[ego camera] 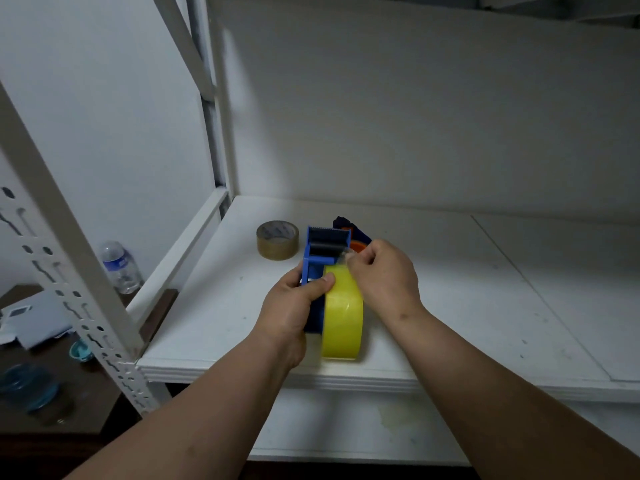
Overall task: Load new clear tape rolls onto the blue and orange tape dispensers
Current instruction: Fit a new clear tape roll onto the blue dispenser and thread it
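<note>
On the white shelf board (450, 306), the left hand (289, 306) grips the blue plastic tape dispenser (320, 258), thumb pressed on its yellowish clear tape roll (343, 320); the right hand (384, 278) pinches the tape's loose end at the roller; the orange dispenser (356, 244) lies behind at one o'clock; a brown tape roll (277, 240) sits at eleven o'clock.

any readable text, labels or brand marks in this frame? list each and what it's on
None can be read.
Brown tape roll: dark print on its core, blurred.
Water bottle: blue label, print too small.
Paper on the low table: a printed square, illegible.
Blue dispenser and yellowish tape roll: no marks seen.
</note>
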### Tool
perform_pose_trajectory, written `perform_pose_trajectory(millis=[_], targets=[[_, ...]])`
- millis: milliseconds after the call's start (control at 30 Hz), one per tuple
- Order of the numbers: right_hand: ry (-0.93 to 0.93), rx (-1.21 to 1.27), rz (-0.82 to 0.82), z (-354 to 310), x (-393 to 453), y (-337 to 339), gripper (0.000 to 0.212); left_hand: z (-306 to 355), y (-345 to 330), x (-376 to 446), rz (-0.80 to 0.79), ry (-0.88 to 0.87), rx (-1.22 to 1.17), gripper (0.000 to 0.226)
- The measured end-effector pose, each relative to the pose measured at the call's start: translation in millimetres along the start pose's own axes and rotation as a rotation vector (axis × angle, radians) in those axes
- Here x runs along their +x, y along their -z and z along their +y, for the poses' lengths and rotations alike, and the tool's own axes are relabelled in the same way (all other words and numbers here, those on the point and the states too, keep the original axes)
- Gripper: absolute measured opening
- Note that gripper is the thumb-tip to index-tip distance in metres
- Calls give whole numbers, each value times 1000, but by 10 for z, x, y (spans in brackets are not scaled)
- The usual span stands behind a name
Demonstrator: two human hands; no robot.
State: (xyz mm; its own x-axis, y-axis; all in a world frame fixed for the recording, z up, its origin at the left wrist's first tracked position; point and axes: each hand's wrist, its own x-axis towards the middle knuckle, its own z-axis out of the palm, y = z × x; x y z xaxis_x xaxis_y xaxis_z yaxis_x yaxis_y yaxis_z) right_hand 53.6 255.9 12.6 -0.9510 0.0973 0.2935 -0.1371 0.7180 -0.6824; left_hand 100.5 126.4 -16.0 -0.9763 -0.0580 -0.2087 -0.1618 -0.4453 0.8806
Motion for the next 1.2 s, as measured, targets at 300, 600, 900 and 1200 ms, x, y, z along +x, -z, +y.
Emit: perform_pose_trajectory(millis=[300,600,900,1200], targets=[[48,6,-8,-16,34,7,33,16,27,25,-31,-15,24,26],[354,-407,198,-200,-21,-42,29,66,152,139,-112,-2,149,14],[367,-555,159,-278,3,51,29,104,124,125,-223,-14,328,18],[397,-667,-7,-385,93,210,16,76,133,168,-319,33,299,45]])
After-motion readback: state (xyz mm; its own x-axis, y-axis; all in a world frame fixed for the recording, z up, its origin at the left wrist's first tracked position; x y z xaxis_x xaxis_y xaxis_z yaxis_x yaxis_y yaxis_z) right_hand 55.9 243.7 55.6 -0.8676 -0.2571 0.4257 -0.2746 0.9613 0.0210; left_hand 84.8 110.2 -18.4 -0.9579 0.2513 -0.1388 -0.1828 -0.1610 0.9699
